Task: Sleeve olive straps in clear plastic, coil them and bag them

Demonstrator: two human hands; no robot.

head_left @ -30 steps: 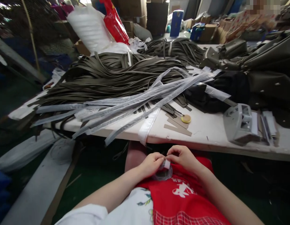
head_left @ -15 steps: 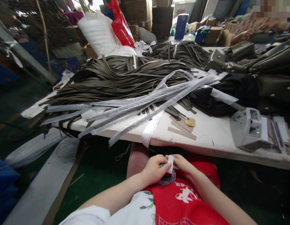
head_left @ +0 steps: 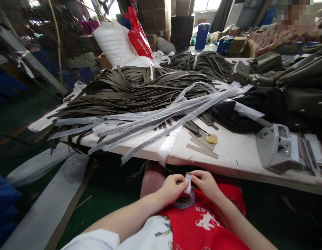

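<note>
Above my lap, my left hand [head_left: 172, 189] is closed, its thumb pressed on a small white strip [head_left: 187, 184]. My right hand [head_left: 205, 182] pinches the upper right side of the same strip, where a thin brown edge shows at its top. Just below my left fingers is a clear, ring-shaped coil [head_left: 186, 202], resting against my red apron [head_left: 207, 205]; its kind is hard to tell. The undersides of both hands are hidden.
Before me a white-topped table [head_left: 228, 149] carries a heap of dark straps [head_left: 129, 90], plastic-wrapped strips [head_left: 155, 118], a yellow round thing [head_left: 212, 138] and a grey dispenser-like device [head_left: 274, 149]. Dark bags [head_left: 304, 100] lie at right. A person [head_left: 283, 36] is behind them.
My right hand has shifted, its fingertips now pinching higher at the white strip's edge. The strip tilts slightly more. The whole view has moved a little.
</note>
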